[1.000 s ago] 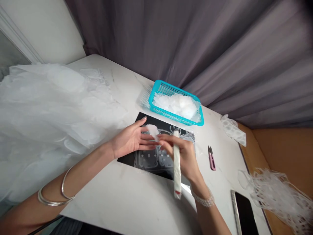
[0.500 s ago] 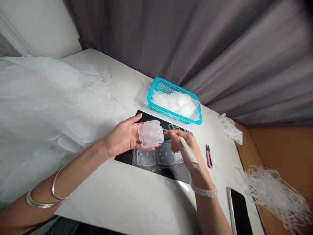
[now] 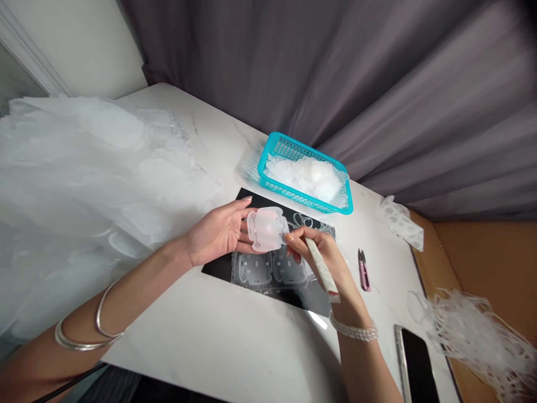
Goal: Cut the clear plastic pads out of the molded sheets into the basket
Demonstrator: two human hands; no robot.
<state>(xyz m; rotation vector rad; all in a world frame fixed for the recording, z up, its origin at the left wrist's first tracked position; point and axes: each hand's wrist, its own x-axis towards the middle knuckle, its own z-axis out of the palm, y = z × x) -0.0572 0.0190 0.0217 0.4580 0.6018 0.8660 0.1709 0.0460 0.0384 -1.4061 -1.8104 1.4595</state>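
My left hand (image 3: 218,232) holds a frosted, translucent square plastic piece (image 3: 267,228) flat on its fingers above a black mat (image 3: 218,267). My right hand (image 3: 325,254) grips a white pen-like tool with a red end (image 3: 322,270), and its fingertips touch the right edge of the piece. On the mat below lies a clear plastic sheet (image 3: 268,271) with similar square shapes in it.
A turquoise basket (image 3: 306,174) of translucent pieces stands behind the mat. Pink snips (image 3: 363,271) lie to the right, a phone (image 3: 417,364) at the near right, plastic scrap (image 3: 474,330) beside it. A big heap of white sheets (image 3: 79,184) covers the left.
The plastic piece turned from edge-on to flat in my left hand. My right hand swung the tool from hanging downward to slanting back over the wrist, with its fingertips staying at the piece.
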